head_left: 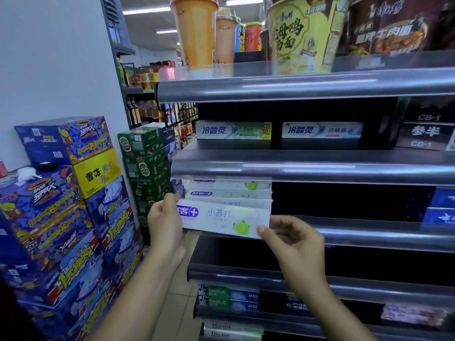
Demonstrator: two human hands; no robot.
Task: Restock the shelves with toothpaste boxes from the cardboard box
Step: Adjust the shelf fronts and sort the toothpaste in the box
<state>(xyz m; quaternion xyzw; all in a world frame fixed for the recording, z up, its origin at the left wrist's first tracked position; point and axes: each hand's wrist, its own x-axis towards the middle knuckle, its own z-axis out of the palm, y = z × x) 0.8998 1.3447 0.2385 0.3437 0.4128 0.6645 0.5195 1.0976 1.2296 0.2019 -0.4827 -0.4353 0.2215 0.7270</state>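
Observation:
A white toothpaste box (221,217) with blue lettering and a green mark is held level in front of the third shelf (357,230). My left hand (165,222) grips its left end, and my right hand (293,239) pinches its right end with thumb and fingers. Just behind it, two or three matching white boxes (229,193) lie stacked at that shelf's left end. The shelf above holds two blue-and-white toothpaste boxes (234,130). The cardboard box is out of view.
Green and blue toothpaste boxes (229,299) sit on the lower shelves. Instant noodle cups (302,33) fill the top shelf. Stacks of blue, yellow and green drink cartons (73,205) stand at the left against the wall. To the right of the white stack the third shelf looks dark.

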